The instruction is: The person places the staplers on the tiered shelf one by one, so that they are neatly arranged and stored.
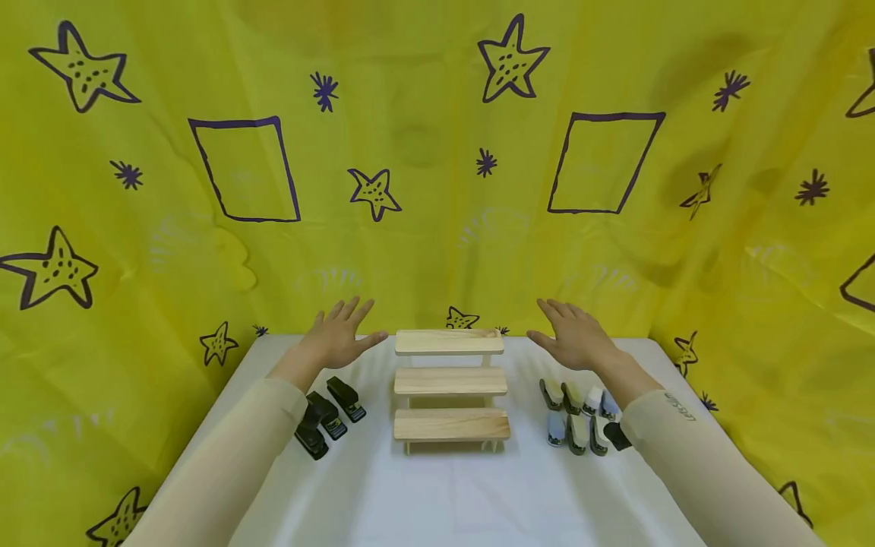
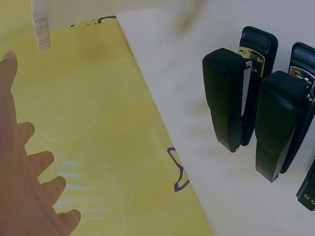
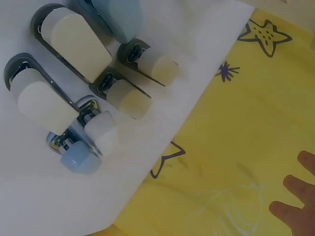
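The left hand [image 1: 339, 339] and the right hand [image 1: 576, 339] both reach toward the far edge of the white worktop [image 1: 437, 501], fingers straight and spread, one hand to each side of a pale wooden three-step stand [image 1: 451, 427]. The stand sits midway between the worktop's left and right edges, its top step by the far edge in the head view. Nearest the left hand, between the stand and the left edge, black staplers [image 2: 222, 96] lie side by side on a slant; the left wrist view shows three, the last cut off by the frame. Nearest the right hand, between the stand and the right edge, smaller staplers [image 1: 577, 434] in cream, white and light blue stand close together in two rows, the outer ones beside the right forearm in the head view. Both hands are apart from the stand and the staplers. Beige sleeves [image 1: 225, 456] cover the forearms. Past the far edge and both sides hangs a yellow cloth [image 1: 424, 262] with dark stars, bursts and four-sided outlines.
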The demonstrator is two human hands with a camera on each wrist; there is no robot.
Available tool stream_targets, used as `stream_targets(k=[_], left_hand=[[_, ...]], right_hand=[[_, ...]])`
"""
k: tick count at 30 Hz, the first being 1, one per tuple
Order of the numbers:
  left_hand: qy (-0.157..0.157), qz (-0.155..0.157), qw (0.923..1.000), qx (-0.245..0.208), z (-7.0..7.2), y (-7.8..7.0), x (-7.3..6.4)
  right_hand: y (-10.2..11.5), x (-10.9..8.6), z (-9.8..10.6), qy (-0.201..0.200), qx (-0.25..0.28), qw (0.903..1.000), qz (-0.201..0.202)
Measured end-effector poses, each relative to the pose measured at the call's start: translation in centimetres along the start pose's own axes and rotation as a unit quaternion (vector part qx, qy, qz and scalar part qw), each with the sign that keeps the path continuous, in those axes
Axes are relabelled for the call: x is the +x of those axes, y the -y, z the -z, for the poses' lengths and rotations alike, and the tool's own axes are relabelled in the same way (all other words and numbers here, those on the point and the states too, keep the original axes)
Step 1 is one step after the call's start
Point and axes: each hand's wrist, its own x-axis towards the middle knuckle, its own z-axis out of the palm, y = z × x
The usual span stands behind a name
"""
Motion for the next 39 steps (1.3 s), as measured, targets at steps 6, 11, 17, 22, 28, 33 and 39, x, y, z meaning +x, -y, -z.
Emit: stream_targets(k=[6, 11, 17, 22, 28, 33, 39], left_hand=[[-0.009, -0.023, 0.9995, -0.02, -0.8, 0.4, -0.9], [-0.015, -0.043, 0.9981, -0.043, -1.0, 0.1, -1.5], [0.003, -0.04, 0.9946, -0.096, -1.7, -0.1, -2.3], [0.003, -0.049, 0.9906, -0.127, -2.5, -0.2, -2.7], [-0.004, -0.052, 0.987, -0.152, -3.8, -0.2, -3.1], [-0.012, -0.057, 0.9825, -0.177, -4.9, -0.1, -3.5], [-0.014, -0.06, 0.9766, -0.206, -6.3, -0.6, -4.0]], right_hand=[[0.4, -0.5, -0.4, -0.014, -0.007, 0.9995, 0.029], [0.2, -1.2, -0.9, -0.023, 0.002, 0.9989, 0.041], [-0.5, -1.8, -1.6, -0.007, 0.013, 0.9993, 0.033], [-1.4, -2.1, -2.6, -0.004, 0.035, 0.999, 0.026], [-2.2, -2.1, -3.8, 0.016, 0.05, 0.9985, 0.015], [-2.7, -2.1, -4.8, 0.038, 0.055, 0.9977, 0.009], [-3.4, -2.2, -5.7, 0.058, 0.07, 0.9959, -0.003]])
